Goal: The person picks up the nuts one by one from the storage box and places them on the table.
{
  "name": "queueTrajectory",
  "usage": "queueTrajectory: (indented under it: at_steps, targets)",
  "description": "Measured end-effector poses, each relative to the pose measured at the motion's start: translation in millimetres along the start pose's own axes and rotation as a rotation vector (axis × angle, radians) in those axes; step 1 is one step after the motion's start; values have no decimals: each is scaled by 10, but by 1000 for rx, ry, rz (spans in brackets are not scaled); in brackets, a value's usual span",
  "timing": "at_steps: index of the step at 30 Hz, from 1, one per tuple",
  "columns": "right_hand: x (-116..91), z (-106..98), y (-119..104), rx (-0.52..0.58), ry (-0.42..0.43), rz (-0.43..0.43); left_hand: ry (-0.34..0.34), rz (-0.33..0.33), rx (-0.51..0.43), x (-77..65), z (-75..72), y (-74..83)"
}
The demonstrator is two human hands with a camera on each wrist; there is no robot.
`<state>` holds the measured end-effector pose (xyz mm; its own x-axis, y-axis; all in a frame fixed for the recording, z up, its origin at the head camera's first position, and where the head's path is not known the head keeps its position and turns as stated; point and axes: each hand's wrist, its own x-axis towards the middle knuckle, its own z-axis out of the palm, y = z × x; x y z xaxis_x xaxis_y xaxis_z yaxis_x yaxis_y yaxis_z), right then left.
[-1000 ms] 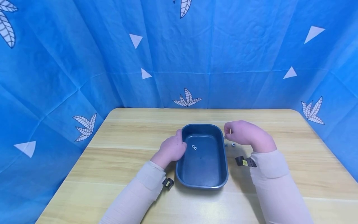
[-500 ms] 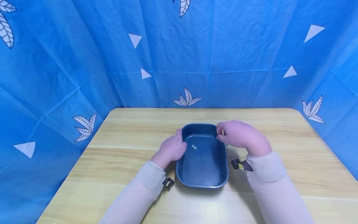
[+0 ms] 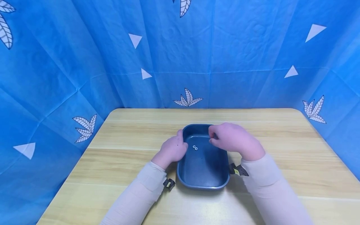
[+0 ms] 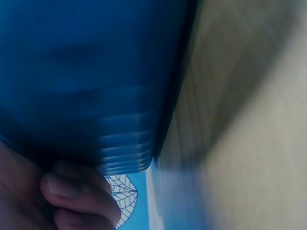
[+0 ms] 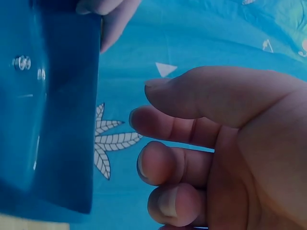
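Observation:
A dark blue rectangular tray (image 3: pixel 203 187) lies on the wooden table. My left hand (image 3: pixel 173 148) grips its left rim, thumb on the inner side; in the left wrist view curled fingers (image 4: pixel 79 191) show beside the tray's outer wall. Two small silver nuts (image 3: pixel 195 147) lie close together on the tray floor. Over the tray's upper right part hangs my right hand (image 3: pixel 229 137), thumb and forefinger drawn together in a pinch. The nut seen at those fingertips a second ago is hidden now. In the right wrist view the thumb (image 5: pixel 187 93) overlaps the curled fingers.
The pale wooden table (image 3: pixel 135 131) extends around the tray. A blue curtain (image 3: pixel 180 56) printed with leaves and white triangles encloses the back and sides. Black straps (image 3: pixel 169 184) are at both wrists. My right hand covers the place where loose nuts lay beside the tray.
My right hand has moved left from the table beside the tray to above its inside, the pinch kept. The left hand, the tray and the two nuts inside have not moved.

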<state>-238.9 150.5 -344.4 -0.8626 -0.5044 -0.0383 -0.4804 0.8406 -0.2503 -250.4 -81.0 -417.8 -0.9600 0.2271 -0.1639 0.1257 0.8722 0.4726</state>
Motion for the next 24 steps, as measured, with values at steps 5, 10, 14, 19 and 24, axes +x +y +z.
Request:
queueTrajectory:
  at_steps: [5, 10, 14, 19, 24]
  targets:
    - [25, 35, -69, 14, -37, 7, 0, 3, -2, 13, 4, -4]
    - [44, 57, -108, 15, -48, -7, 9, 6, 4, 21, 6, -4]
    - [52, 75, -141, 2, -44, -17, -2, -2, -11, 18, 1, -1]
    - [74, 117, -198, 19, -76, -50, 8, 9, 9, 19, 0, -3]
    - [83, 144, -214, 26, -87, -52, 19, 22, 33, 23, 5, -1]
